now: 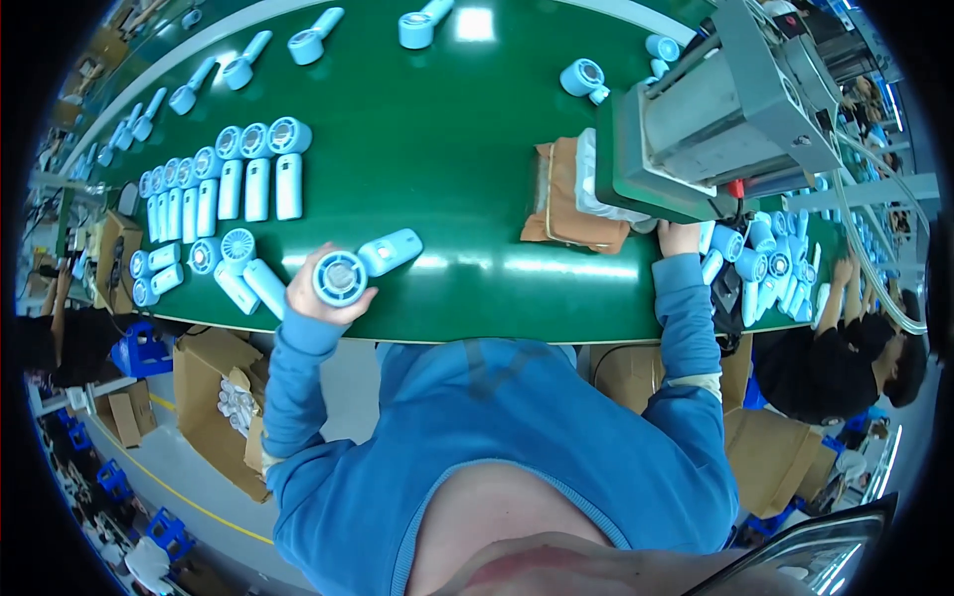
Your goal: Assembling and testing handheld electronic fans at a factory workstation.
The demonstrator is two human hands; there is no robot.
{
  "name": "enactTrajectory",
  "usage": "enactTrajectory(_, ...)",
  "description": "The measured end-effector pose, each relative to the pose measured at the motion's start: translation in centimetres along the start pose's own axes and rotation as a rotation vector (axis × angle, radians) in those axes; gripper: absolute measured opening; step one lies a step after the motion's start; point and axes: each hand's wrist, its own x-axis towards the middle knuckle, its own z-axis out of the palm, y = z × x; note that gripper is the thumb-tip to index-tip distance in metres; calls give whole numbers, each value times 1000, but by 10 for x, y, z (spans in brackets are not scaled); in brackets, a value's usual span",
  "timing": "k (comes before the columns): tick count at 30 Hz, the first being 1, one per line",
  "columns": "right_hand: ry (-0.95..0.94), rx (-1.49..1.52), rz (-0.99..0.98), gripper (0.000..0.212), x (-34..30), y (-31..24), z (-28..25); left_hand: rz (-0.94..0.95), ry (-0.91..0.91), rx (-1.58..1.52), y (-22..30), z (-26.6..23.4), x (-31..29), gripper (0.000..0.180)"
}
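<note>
While the left hand (pixel 320 310) cups it, the blue fan (pixel 356 272) extends rightward

No words, numbers or signs can be read. Small dark marks are seen on the handles of the light blue fans (pixel 288 187) lined up at the left, and a faint one on the held fan (pixel 344 277), but all are too tiny to be deciphered.
</note>
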Motion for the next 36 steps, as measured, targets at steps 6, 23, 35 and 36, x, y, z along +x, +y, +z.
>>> enactTrajectory(6,134,-45,-177,35,7,13,8,148,-189,83,-38,-16,0,58)
enactTrajectory(23,20,-64,-16,34,-3,9,1,310,-300,-733,11,178,116,62)
enactTrajectory(35,35,164,-9,42,3,-2,4,325,-478,-774,5,211,137,59)
enactTrajectory(36,46,191,8,43,3,-5,3,297,-511,-819,6,208,135,58)
